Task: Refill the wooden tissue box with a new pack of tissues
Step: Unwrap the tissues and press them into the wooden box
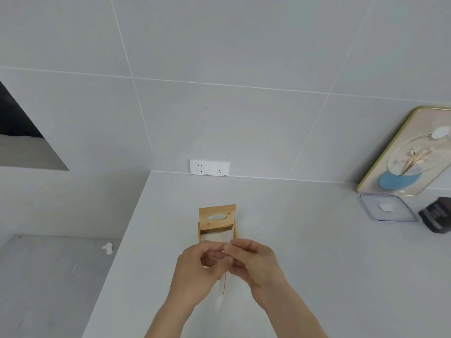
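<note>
The wooden tissue box (202, 231) stands on the grey counter (317, 252), just beyond my hands. Its lid (217, 211), with an oval slot, is raised at the box's far end. A white tissue pack (214, 237) lies inside the open box. A thin strip of the pack's wrapper (225, 282), marked with a red line, runs from the pack's right edge down between my hands, and its white end hangs loose below them. My left hand (197, 272) and my right hand (256, 262) meet in front of the box, and both pinch this strip.
A double wall socket (210, 167) sits above the counter's back edge. At the right, a framed picture (405, 152) leans on the tiled wall, with a clear plastic lid (385, 208) and a dark object (436, 217) nearby. The counter's left edge drops to a floor with a white scrap (107, 247).
</note>
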A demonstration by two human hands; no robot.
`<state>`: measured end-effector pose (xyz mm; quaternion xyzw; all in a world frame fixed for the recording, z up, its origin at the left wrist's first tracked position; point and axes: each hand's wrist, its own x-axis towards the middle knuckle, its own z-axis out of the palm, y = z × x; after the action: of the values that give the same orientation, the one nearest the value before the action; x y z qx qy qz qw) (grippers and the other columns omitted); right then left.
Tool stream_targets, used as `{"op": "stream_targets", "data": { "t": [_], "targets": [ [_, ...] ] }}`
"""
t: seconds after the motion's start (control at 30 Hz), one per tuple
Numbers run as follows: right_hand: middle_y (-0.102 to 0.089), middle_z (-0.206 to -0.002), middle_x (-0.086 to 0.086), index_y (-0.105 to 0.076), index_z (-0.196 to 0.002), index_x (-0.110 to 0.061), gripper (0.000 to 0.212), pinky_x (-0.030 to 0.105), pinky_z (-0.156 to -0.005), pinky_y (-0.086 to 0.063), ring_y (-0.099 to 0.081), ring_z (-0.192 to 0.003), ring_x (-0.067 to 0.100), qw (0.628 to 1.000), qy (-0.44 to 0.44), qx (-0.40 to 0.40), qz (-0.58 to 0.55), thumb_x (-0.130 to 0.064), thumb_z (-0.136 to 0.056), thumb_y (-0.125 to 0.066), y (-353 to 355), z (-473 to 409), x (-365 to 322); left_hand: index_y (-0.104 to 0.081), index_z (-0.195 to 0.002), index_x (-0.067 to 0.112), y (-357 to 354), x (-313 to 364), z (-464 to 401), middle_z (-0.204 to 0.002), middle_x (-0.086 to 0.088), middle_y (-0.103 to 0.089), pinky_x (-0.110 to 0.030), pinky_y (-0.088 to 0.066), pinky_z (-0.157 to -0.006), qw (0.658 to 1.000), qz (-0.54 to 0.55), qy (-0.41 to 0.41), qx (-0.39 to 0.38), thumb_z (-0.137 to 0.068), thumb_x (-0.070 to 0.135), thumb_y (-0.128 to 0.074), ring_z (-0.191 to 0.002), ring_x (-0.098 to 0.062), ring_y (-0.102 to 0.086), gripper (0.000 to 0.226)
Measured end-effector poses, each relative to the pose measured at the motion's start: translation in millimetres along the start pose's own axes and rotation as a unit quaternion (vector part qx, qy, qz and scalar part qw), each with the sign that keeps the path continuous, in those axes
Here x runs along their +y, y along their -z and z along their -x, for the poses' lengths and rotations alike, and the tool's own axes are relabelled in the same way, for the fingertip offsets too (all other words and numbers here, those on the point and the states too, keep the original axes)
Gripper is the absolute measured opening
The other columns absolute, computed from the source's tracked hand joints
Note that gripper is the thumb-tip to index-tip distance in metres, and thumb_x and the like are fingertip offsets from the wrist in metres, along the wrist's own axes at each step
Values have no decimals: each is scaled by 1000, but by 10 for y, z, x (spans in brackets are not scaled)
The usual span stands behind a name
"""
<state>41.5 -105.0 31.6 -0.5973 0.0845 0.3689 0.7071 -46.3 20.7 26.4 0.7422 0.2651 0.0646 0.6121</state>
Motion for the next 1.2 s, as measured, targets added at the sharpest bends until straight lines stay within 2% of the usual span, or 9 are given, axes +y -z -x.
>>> {"op": "stream_targets", "data": {
  "t": [0.2, 0.43, 0.57, 0.7, 0.83, 0.9, 1.03, 1.13, 1.2],
  "targets": [
    [-79, -98, 25, -77, -101, 1, 18, 27, -67, -62, -79, -86, 31, 998, -9, -35, -48, -2, -84, -80, -145, -91, 11, -83, -94, 32, 200, -9, -135, -88, -1, -83, -38, -64, -79, 994, 91, 50, -23, -87, 14, -75, -88, -18, -79, 21],
    [-80, -96, 23, -76, -106, 0, 22, 29, -69, -61, -78, -83, 29, 999, -4, -51, -8, 2, -85, -77, -38, -151, -58, -83, -81, 33, 111, 111, -186, -71, 1, -80, -24, -61, -63, 997, 39, 61, 33, -82, 18, -77, -67, -16, -77, 17],
    [-79, -99, 25, -82, -97, -4, 15, 30, -71, -63, -78, -87, 30, 997, -21, -75, -29, 2, -83, -77, 157, -177, -153, -81, -82, 31, -113, 235, -162, -70, 3, -80, -32, -64, -70, 996, 7, 63, 63, -84, 24, -74, -66, -16, -77, 10],
    [-75, -110, 32, -72, -114, 3, 37, 34, -76, -64, -74, -104, 41, 990, -36, -111, -74, 2, -77, -80, 232, -246, -258, -82, -89, 32, -162, 335, -174, -77, 4, -81, -26, -61, -63, 998, 32, 43, 33, -79, 38, -84, -67, -13, -75, 12],
    [-75, -111, 30, -67, -119, 3, 46, 35, -79, -63, -75, -105, 39, 989, -59, -119, -70, 0, -76, -83, 232, -254, -258, -83, -89, 32, -125, 317, -159, -78, 0, -81, -23, -57, -64, 999, 26, 45, 15, -77, 25, -87, -70, -15, -75, 15],
    [-76, -110, 28, -68, -117, 1, 42, 36, -82, -62, -76, -102, 35, 989, -62, -117, -59, 0, -78, -83, 248, -268, -260, -84, -88, 32, -116, 324, -156, -75, -2, -80, -21, -57, -64, 999, 27, 46, 8, -80, 21, -84, -70, -15, -75, 13],
    [-79, -96, 23, -74, -108, 1, 29, 31, -69, -62, -77, -81, 28, 993, -55, -102, -22, 2, -80, -81, 295, -307, -284, -84, -85, 32, -147, 314, -176, -73, -6, -80, -25, -60, -65, 998, 11, 61, 12, -88, 20, -75, -71, -18, -75, 15],
    [-79, -85, 20, -73, -105, 2, 23, 29, -65, -61, -76, -73, 25, 995, -40, -87, 24, 4, -83, -78, 280, -314, -285, -81, -82, 30, -183, 271, -203, -69, 3, -79, -34, -64, -71, 995, -55, 73, 49, -85, 25, -75, -67, -17, -75, 8],
    [-78, -81, 17, -72, -105, 3, 20, 29, -65, -60, -74, -70, 24, 995, -28, -79, 47, 5, -85, -76, 269, -307, -299, -78, -77, 28, -196, 279, -218, -66, 7, -78, -35, -64, -67, 992, -79, 76, 68, -80, 28, -75, -61, -12, -74, 5]
  ]
}}
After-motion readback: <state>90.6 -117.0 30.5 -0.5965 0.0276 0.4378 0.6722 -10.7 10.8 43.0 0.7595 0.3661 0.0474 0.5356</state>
